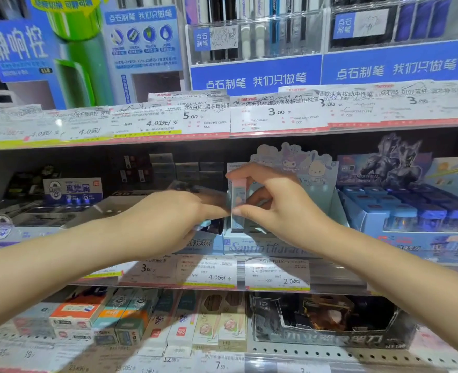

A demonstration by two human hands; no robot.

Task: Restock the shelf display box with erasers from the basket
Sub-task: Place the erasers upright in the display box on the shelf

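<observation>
The right hand pinches a slim pastel eraser upright, forefinger on its pink top end and thumb near its lower end, with the other fingers curled loosely behind. The eraser stands just above the open pale-blue display box on the middle shelf, whose printed cartoon-character backboard rises behind the hand. The box's interior is mostly hidden by the two hands, so how full it is cannot be told.

The left hand reaches in from the left, back of the hand up, its forefinger stretched toward the eraser's lower part and meeting the right thumb there. Its remaining fingers curl down around something dark and pale blue beneath the palm, too blurred to identify.

Close on the right, a blue tray of pencil sharpeners stands against the display box. To the left sits a white and blue eraser carton among dark, dim stock. Price labels run along the shelf edge directly under the hands. Above, another label strip fronts clear pen holders. Below, the lower shelf carries pencil boxes and a dark sharpener carton.
</observation>
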